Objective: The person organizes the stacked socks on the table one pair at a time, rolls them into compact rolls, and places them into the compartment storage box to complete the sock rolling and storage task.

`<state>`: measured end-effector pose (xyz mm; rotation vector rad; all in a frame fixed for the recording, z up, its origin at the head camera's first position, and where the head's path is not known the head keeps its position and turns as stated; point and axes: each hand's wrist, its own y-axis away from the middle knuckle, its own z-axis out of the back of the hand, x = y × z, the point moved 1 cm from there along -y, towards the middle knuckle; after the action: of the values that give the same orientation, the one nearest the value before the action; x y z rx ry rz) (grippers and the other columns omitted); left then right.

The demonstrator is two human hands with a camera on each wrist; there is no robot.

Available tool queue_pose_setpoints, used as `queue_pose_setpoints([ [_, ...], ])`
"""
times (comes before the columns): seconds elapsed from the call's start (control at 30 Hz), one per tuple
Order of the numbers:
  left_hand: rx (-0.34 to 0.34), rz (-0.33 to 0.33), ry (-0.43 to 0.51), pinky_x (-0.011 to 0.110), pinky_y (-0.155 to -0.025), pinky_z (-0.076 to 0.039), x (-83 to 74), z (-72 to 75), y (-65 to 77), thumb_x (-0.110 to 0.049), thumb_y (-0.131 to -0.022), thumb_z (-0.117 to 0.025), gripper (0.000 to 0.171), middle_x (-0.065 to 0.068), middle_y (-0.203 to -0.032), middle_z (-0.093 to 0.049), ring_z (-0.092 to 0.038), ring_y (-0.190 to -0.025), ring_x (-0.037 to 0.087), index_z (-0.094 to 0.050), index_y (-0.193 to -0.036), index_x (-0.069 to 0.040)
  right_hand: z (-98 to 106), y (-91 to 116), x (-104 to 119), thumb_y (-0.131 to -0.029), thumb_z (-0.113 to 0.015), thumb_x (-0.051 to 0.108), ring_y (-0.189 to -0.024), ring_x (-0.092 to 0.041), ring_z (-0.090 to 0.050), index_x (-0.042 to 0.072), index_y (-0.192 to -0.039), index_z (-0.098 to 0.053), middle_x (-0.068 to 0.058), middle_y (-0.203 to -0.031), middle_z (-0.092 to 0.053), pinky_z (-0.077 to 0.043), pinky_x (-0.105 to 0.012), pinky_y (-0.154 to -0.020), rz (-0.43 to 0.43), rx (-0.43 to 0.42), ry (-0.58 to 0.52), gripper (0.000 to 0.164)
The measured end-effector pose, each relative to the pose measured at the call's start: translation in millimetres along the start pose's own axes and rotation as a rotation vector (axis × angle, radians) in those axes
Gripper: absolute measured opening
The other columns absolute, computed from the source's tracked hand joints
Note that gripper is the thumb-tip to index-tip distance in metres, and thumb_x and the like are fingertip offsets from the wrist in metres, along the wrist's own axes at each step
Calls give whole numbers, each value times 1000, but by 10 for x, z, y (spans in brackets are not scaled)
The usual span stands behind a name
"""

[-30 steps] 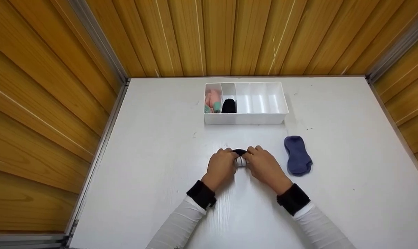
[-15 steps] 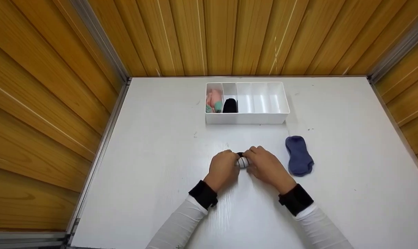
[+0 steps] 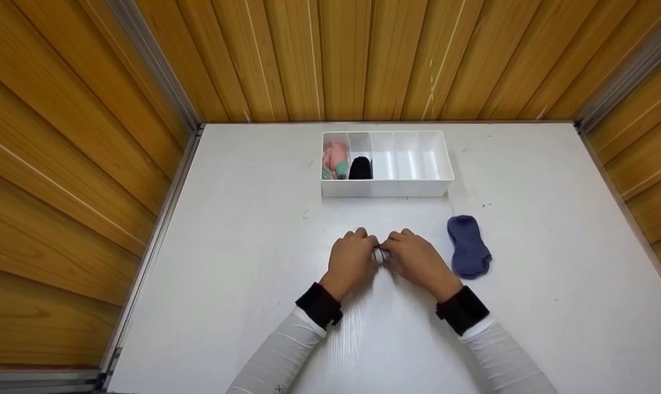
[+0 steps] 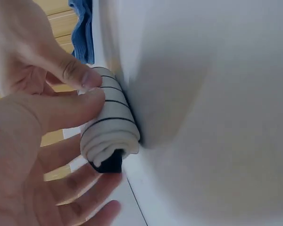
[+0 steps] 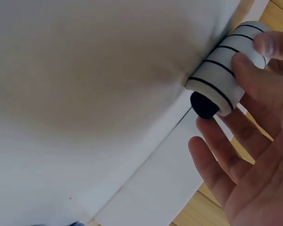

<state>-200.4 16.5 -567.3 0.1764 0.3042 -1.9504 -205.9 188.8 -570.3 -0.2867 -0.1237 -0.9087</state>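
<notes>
A white sock with thin black stripes (image 3: 380,255) is rolled into a short cylinder on the tabletop, and a dark part shows at its ends in both wrist views. My left hand (image 3: 352,261) grips one end, thumb (image 4: 87,106) on top and fingers around the far side. At the other end, my right hand (image 3: 416,262) holds the same roll with its thumb (image 5: 250,70) on top. The thumbs sit close together on the striped sock (image 4: 111,110). From the head, my hands cover most of it.
A folded blue sock (image 3: 469,246) lies right of my right hand. Behind stands a white divided box (image 3: 388,189), with pink-and-green socks (image 3: 337,158) in its leftmost compartment and a black sock (image 3: 360,168) beside them. Wood-look panels (image 3: 341,60) enclose the table (image 3: 243,219).
The dark part at the far side of the roll, visible between my hands a second ago, is now almost hidden from the head. Both hands stay in nearly the same place with fingers shifted.
</notes>
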Motion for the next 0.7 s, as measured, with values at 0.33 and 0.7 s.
queue_pose_setpoints([
  [0.33,-50,0,-96,38,-68,-54,-6,22,-50,-25,-81,-82,8,-4,-81,-74,-69,-75,20,-81,-89,-24,-26,-27,50,-82,-80,12,-92,-27,-61,13,-114,-74,-5,-104,-70,-53,-40,-75,-1,-14,26,32],
  [0.7,60,40,128,42,-78,-55,160,61,-149,-25,-84,-78,18,-7,-96,-79,-73,-89,17,-83,-101,-24,-90,-84,107,-72,-86,9,-85,-24,-58,12,-96,-72,-2,-93,-66,-48,-37,-67,31,-147,124,28],
])
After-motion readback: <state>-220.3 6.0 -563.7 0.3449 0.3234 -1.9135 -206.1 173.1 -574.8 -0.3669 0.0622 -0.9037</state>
